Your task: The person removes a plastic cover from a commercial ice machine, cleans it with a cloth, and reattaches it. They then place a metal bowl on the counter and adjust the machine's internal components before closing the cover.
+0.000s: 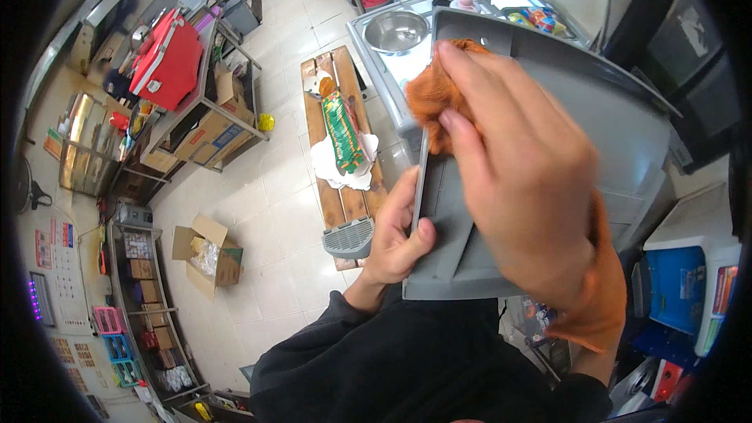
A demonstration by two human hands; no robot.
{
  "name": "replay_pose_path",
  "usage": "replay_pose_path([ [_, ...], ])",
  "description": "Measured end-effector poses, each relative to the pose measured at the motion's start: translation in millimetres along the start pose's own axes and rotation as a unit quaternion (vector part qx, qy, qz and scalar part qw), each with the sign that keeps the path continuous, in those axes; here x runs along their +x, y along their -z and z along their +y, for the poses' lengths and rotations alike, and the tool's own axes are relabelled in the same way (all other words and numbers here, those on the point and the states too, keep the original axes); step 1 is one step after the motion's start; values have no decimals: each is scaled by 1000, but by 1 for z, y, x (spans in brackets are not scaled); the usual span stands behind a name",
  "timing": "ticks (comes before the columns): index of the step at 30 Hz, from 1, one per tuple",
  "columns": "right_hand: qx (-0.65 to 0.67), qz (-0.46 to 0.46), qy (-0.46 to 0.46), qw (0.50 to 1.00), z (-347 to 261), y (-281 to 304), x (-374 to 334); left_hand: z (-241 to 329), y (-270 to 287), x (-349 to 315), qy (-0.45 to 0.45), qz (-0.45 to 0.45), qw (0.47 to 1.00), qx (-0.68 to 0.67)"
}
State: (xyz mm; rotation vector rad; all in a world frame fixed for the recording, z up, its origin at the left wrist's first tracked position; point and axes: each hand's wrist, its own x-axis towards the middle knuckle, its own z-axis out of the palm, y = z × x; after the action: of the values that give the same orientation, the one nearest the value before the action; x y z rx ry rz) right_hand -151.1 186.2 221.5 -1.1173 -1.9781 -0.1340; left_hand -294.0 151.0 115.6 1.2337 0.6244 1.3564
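The wall posters point(45, 247) bear print too small to read.

Before us is a panel point(450, 278), our left hand point(395, 239) at its left edge, our right hand point(533, 164) on a cloth point(435, 98) farther along that edge; beyond, a bowl point(397, 31) on a counter point(380, 88); left, a bench point(332, 204), then a cooler point(166, 61) on a table point(207, 51)
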Motion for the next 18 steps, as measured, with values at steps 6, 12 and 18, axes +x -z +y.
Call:
replay_pose_path([
  [6, 3, -69, -73, 995, -17, -22, -15, -10, 3, 7, -2, 34, 999, -26],
  [12, -49, -171, -40, 983, -29, -20, -42, -10, 13, 10, 5, 7, 998, -65],
  [18, -13, -235, -14, 972, -15, -11, -57, -18, 9, 6, 40, -15, 997, -64],
])
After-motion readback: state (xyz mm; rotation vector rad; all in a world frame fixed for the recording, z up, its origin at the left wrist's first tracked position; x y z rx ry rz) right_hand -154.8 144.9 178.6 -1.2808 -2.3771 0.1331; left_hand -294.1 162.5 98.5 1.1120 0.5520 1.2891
